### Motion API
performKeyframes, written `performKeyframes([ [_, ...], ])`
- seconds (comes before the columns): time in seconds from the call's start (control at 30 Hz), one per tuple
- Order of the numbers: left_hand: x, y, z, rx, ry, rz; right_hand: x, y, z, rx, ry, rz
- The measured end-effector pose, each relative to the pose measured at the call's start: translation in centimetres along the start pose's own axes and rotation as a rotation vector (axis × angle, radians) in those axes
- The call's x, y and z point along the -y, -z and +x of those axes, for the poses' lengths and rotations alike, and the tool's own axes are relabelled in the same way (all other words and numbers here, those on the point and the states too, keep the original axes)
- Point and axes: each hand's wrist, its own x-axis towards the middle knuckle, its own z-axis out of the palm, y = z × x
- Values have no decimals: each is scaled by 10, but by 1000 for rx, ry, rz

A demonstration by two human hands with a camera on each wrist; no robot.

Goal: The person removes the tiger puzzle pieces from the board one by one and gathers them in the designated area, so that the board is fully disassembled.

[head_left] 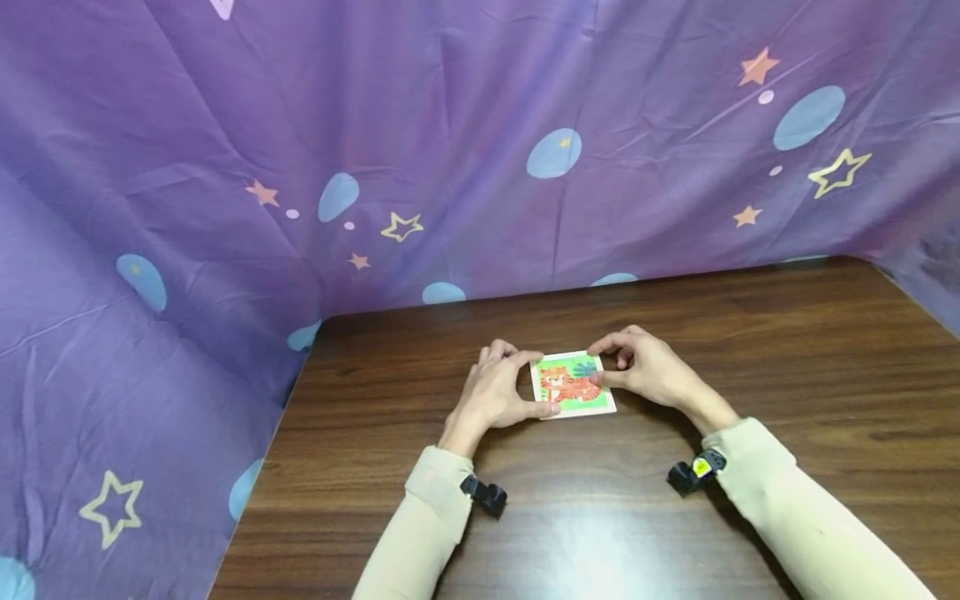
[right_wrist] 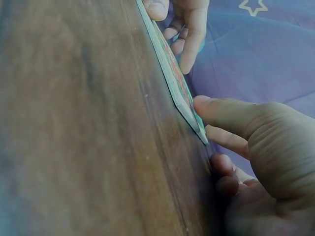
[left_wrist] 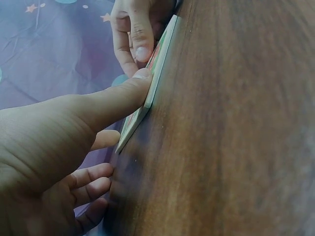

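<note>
A small square wooden picture board [head_left: 576, 403] lies on the brown table, showing an orange tiger on green with a pale border. My left hand [head_left: 491, 390] spans its left side, thumb on the near left corner and index finger at the far left corner. From the right, my right hand [head_left: 651, 368] holds the board with the thumb on the picture near the right edge and the index finger at the far right corner. Both wrist views show the board's pale, thick edge [left_wrist: 160, 71] close along the tabletop. The other fingers of each hand are beside the board.
The dark wood-grain table [head_left: 810, 350] reaches back to a purple curtain [head_left: 465, 108] printed with stars and blue ovals. More of the curtain hangs along the left side. Black straps with small devices [head_left: 486, 495] sit at both wrists, over light sleeves.
</note>
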Motion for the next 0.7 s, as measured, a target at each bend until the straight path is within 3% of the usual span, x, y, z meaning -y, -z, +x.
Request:
performKeyframes([
  [0.23, 2, 0, 0, -3, -3, -10, -1, -3, 7, -20, 2, -1],
  [0.7, 1, 0, 1, -3, 17, -18, 0, -1, 13, 18, -14, 82],
])
